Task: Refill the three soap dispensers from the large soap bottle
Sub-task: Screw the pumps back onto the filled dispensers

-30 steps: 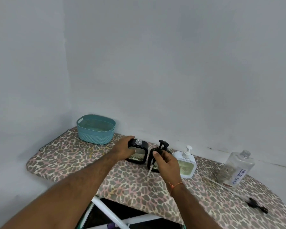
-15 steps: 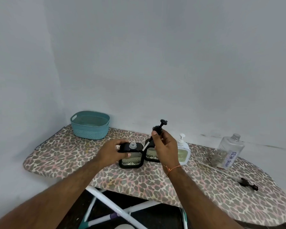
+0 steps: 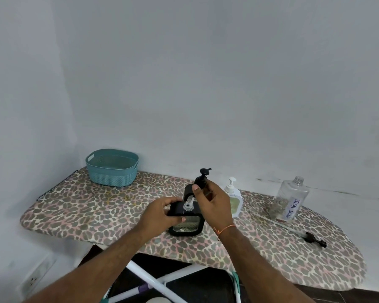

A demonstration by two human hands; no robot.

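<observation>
R hand is pinching a black pump head w/ thumb + curled fingers, holding it raised so its dip tube is angling down to the open neck of the front black dispenser, which the L hand is gripping round its top left corner as it's standing on the leopard-print ironing board. A 2nd black dispenser is sitting just behind, partly hidden by the R hand, and a white pump dispenser is standing just right of the hand. Further right, the clear "DISH SOAP" bottle is standing uncapped nr the wall, its black pump lying on the board in front of it, w/ a teal basket sitting at the far left end.
</observation>
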